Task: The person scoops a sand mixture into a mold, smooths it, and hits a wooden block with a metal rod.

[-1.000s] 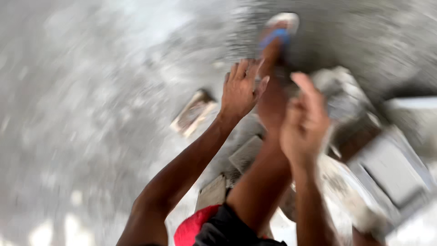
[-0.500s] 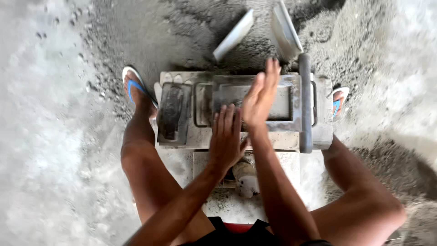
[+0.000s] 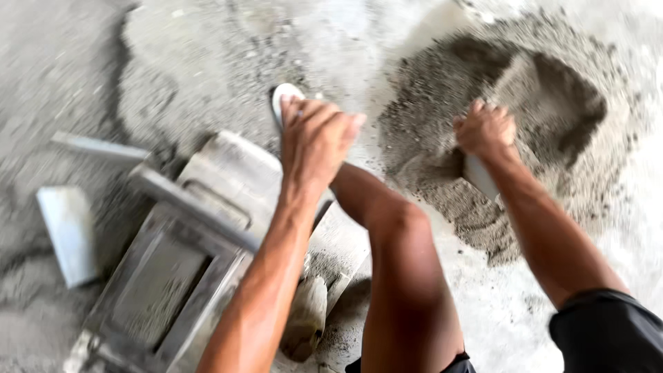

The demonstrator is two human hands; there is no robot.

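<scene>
Grey sand pile (image 3: 552, 166), right hand (image 3: 485, 129) gripping a scoop (image 3: 479, 176) in it; left hand (image 3: 315, 141) hovering loosely curled, empty, above metal mould (image 3: 173, 276).

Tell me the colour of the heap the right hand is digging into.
Grey: the sandy heap is grainy grey, darker in its hollowed middle, where the right hand works. The head view shows it.
</scene>
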